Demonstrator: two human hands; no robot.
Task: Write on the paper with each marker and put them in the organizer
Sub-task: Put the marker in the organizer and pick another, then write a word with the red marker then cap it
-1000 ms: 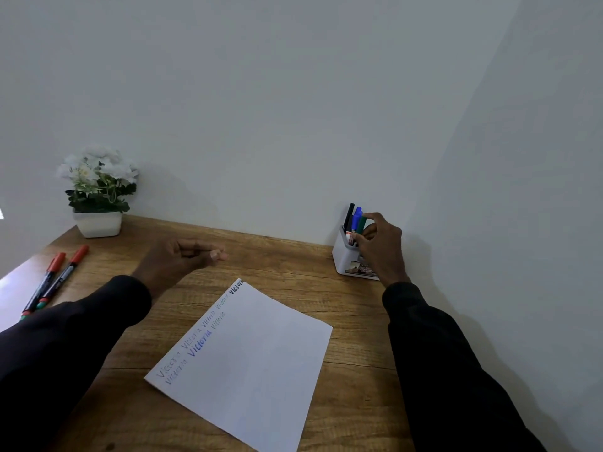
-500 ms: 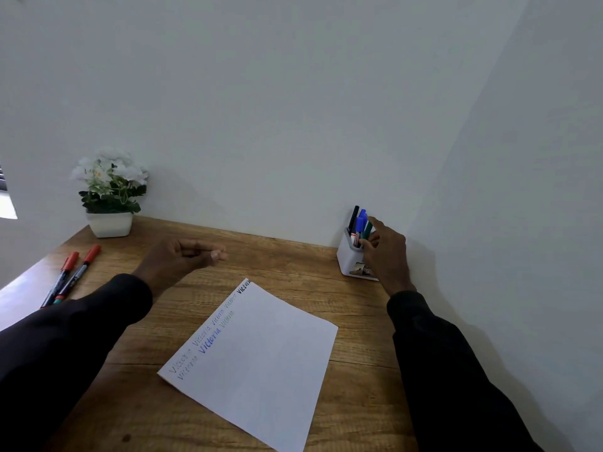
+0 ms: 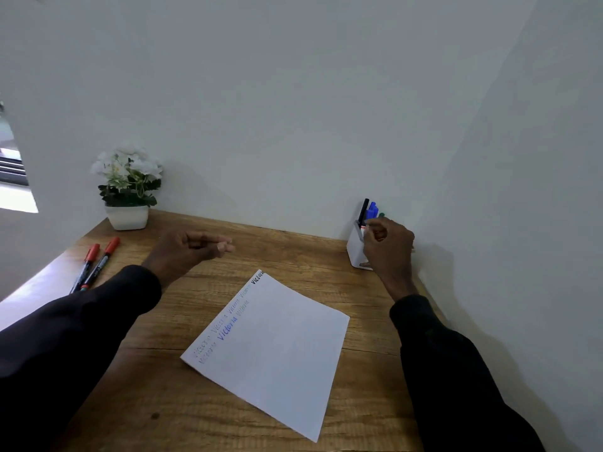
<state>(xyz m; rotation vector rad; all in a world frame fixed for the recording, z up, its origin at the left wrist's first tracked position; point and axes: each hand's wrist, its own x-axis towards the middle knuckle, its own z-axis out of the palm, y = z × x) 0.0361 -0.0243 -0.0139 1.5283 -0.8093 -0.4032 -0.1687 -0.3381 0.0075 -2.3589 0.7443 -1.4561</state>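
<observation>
Our right hand (image 3: 388, 243) curls its fingers round the green marker (image 3: 381, 215), whose cap peeks above them at the mouth of the white organizer (image 3: 354, 249) in the far right corner. A black marker (image 3: 363, 210) and blue markers (image 3: 372, 210) already stand in it. Our left hand (image 3: 192, 246) hovers loosely curled and empty over the table (image 3: 300, 256). The paper (image 3: 277, 350) carries grey, blue and black lines. Two red-capped markers (image 3: 98, 265) lie well apart at the left, by our judgement not yet used.
</observation>
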